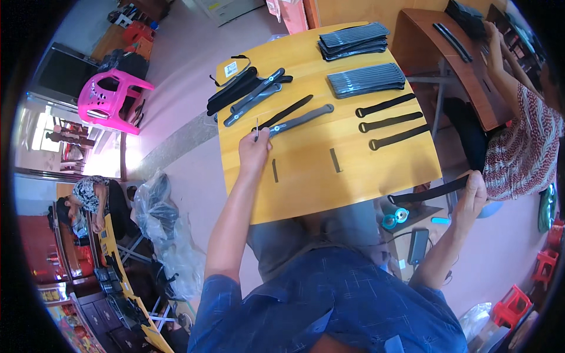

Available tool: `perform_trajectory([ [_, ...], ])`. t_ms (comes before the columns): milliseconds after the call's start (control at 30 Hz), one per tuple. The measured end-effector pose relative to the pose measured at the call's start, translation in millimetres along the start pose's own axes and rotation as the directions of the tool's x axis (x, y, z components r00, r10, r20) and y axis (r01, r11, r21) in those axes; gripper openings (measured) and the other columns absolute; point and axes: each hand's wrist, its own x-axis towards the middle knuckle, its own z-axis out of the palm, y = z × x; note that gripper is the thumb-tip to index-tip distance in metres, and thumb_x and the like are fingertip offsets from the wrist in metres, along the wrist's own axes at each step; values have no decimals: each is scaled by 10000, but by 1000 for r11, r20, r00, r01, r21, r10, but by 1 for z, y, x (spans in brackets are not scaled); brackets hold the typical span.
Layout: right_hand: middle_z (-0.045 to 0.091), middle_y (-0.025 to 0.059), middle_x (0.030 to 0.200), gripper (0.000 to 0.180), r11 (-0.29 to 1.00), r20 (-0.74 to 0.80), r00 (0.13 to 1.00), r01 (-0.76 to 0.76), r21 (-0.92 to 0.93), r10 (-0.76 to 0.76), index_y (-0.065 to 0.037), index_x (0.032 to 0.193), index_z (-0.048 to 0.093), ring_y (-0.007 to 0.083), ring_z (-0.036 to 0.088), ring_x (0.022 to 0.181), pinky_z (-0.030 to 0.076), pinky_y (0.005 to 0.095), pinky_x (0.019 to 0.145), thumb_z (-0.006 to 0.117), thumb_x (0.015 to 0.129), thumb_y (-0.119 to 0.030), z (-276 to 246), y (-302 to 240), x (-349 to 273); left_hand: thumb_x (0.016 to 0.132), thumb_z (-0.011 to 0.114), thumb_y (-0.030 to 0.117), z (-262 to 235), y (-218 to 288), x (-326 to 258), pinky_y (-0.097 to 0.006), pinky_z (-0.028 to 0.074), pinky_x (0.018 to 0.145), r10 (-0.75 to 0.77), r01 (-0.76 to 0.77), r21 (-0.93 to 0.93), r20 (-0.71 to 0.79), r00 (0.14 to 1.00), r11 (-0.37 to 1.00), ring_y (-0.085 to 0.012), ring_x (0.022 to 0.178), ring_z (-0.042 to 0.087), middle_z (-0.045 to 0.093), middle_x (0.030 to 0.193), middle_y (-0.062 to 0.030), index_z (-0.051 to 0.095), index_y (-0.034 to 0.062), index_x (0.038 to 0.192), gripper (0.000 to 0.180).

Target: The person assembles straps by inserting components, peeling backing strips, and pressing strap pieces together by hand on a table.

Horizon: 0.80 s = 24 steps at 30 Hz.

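Right now my left hand (254, 150) fingers pinch a thin tool beside the grey strap (301, 120), running toward two o'clock, while my right hand (472, 191) grips a black strap (429, 193) off the worktop (306, 176).

Pink plastic stool (113, 94) on floor at left, clear plastic bag (166, 235) below it, roll of teal tape (395, 218) under yellow table edge, second person in patterned top (522, 147) at brown desk (438, 53).
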Motion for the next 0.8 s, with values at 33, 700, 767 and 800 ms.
perform_trajectory([
  [33, 440, -38, 800, 361, 1000, 7, 1000, 18, -4, -18, -30, 839, 501, 62, 372, 761, 306, 245, 661, 490, 1118, -259, 0, 1, 0, 983, 675, 363, 2, -2, 2, -293, 384, 492, 62, -60, 92, -27, 998, 994, -115, 480, 483, 557, 580, -14, 635, 55, 745, 391],
  [700, 424, -51, 777, 388, 993, 46, 992, 116, -2, -116, -25, 829, 536, 58, 357, 738, 281, 243, 638, 483, 1120, -276, -8, -34, -22, 920, 616, 91, -54, -1, 33, -498, 526, 929, 698, -551, 741, 158, 698, 384, -418, 1059, 644, 682, 1111, -213, 643, 53, 1243, 327],
  [767, 429, -49, 763, 382, 994, 47, 993, 111, 13, -111, -21, 833, 558, 57, 370, 718, 281, 247, 625, 489, 1115, -269, -7, -46, -29, 917, 625, 91, -52, -5, 37, -473, 517, 969, 739, -588, 749, 204, 643, 305, -409, 1112, 629, 682, 1148, -206, 655, 55, 1238, 325],
  [800, 429, -49, 763, 382, 993, 47, 992, 119, 6, -119, -21, 833, 558, 57, 370, 718, 281, 247, 625, 489, 1115, -269, -5, -53, -32, 917, 625, 91, -55, -10, 36, -473, 517, 969, 742, -592, 744, 200, 640, 310, -409, 1112, 629, 682, 1148, -206, 655, 55, 1238, 325],
])
